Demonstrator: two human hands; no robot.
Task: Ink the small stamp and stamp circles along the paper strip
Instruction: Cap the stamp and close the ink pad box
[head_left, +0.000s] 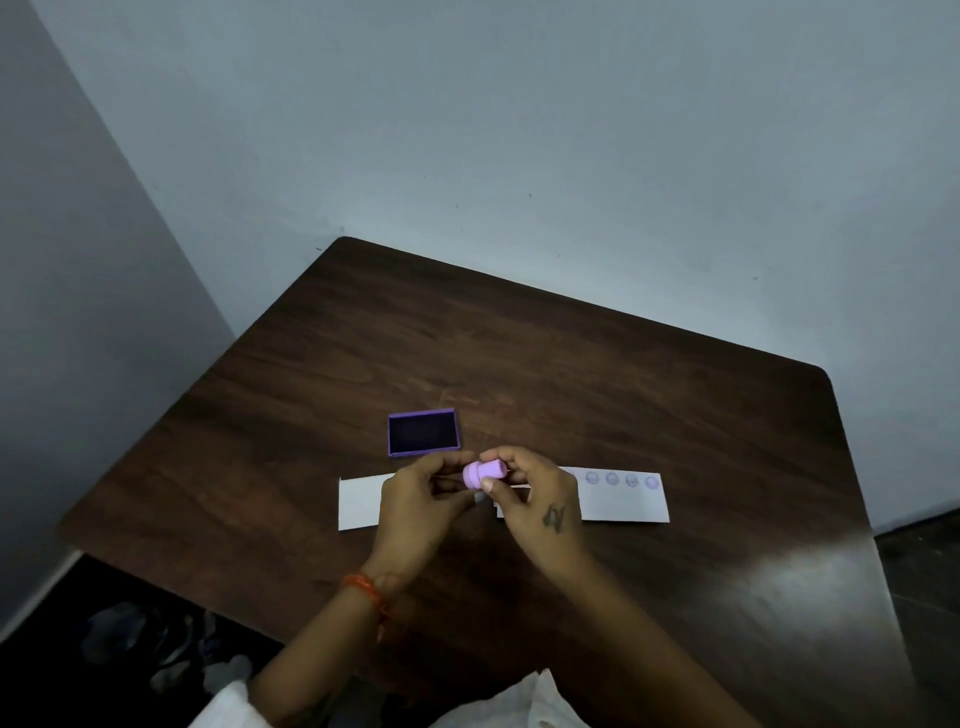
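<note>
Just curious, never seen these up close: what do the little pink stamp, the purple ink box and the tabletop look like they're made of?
The stamp looks like smooth moulded plastic: even pastel colour, rounded edges. The ink pad seems to have a matte purple plastic frame around a dark, dull insert, probably inked felt or foam. The table shows dark wood grain under a glossy finish that reflects light; whether it is solid wood or laminate cannot be told.

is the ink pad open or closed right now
Open. The ink pad lies on the table beyond the hands, its dark inking surface exposed inside the purple frame; no lid is visible.

Dark wooden table (649, 405) (grey wall (519, 130) behind)
</note>
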